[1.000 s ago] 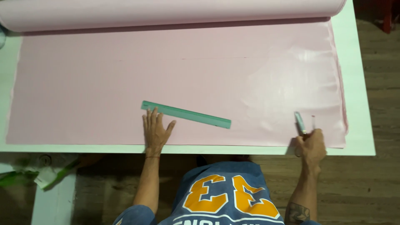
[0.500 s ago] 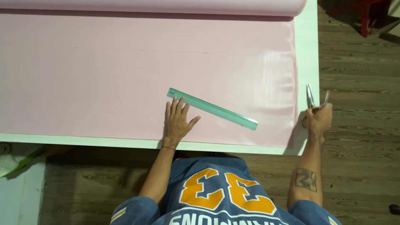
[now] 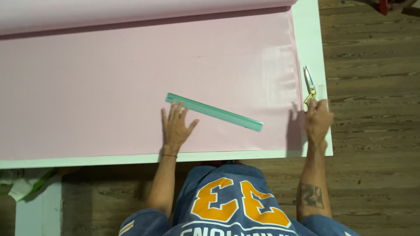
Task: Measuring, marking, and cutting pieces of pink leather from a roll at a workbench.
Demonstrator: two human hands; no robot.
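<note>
Head view shows left hand (image 3: pixel 176 126) flat, fingers spread, at the translucent green plastic ruler (image 3: pixel 214 112) on pink sheet material (image 3: pixel 109 87), right hand (image 3: pixel 318 119) clenched on gold-handled scissors (image 3: pixel 309 84) at the white surface (image 3: pixel 308 35) edge; marking stage, judged, alignment outstanding.

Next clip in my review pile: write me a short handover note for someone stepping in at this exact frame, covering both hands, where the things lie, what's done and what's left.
Left hand: flat on the pink fabric, fingers spread, fingertips at the near end of the green ruler.
Right hand: at the table's right edge, grip closed on the gold handles of small scissors, blades pointing away and nearly closed.
Ruler lies slanted on the fabric, which is unrolled across the white table from a roll at the far side.
Done: fabric spread flat, ruler laid on it.
Left: no cut shows in the fabric, and the scissors are off to its side.
</note>
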